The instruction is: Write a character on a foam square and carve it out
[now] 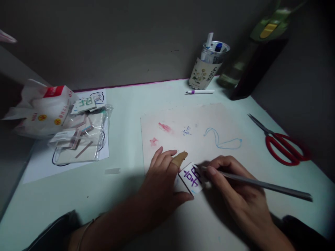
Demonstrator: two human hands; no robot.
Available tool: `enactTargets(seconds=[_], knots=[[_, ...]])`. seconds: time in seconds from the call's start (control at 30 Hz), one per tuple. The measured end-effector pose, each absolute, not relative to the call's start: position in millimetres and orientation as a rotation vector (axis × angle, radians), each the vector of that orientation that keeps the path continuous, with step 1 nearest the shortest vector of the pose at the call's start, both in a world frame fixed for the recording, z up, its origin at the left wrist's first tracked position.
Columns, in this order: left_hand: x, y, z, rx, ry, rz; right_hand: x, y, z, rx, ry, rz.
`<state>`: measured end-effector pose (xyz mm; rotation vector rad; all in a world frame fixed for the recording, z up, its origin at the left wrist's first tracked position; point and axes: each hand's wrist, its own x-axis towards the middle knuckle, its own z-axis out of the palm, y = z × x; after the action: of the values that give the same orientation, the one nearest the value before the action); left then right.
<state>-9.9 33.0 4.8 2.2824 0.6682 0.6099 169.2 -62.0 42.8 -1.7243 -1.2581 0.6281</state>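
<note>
White square block (193, 178), purple-inked | left fingers (184, 198) clasping its edges | right fingers (217, 179) pinching slim bar (269, 185), perhaps metal

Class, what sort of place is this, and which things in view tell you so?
Most likely a desk for craft or writing, perhaps at home or in a classroom. A cup of pens, red-handled scissors and a white tile bearing a purple character suggest it.

purple-lettered white tile (193, 178), grey tool (269, 184), red-handled scissors (269, 132) (grey-bladed), pale mint table (123, 136), flower-patterned cup (205, 74)
</note>
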Motion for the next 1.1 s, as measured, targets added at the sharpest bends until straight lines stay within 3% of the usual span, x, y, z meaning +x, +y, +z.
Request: enactTargets(seconds=[0.2, 0.4, 0.6, 1.1], knots=[[-16.6, 46.5, 10.0, 2.265, 0.646, 0.602, 178.6, -64.5, 39.9, -1.787, -1.431, 0.373], [-17.6, 38.8, 14.9, 2.351, 0.697, 0.602, 182.3, -83.7, 48.2, -1.835, -1.946, 0.352], [-18.1, 33.3, 8.1, 2.337, 0.638, 0.712, 165.7, -95.8, 35.0, -1.927, -2.033, 0.030], [-18.2, 35.5, 29.6, 1.024, 0.601, 0.437, 157.2, -85.7, 43.5, -1.624, -1.776, 0.064]])
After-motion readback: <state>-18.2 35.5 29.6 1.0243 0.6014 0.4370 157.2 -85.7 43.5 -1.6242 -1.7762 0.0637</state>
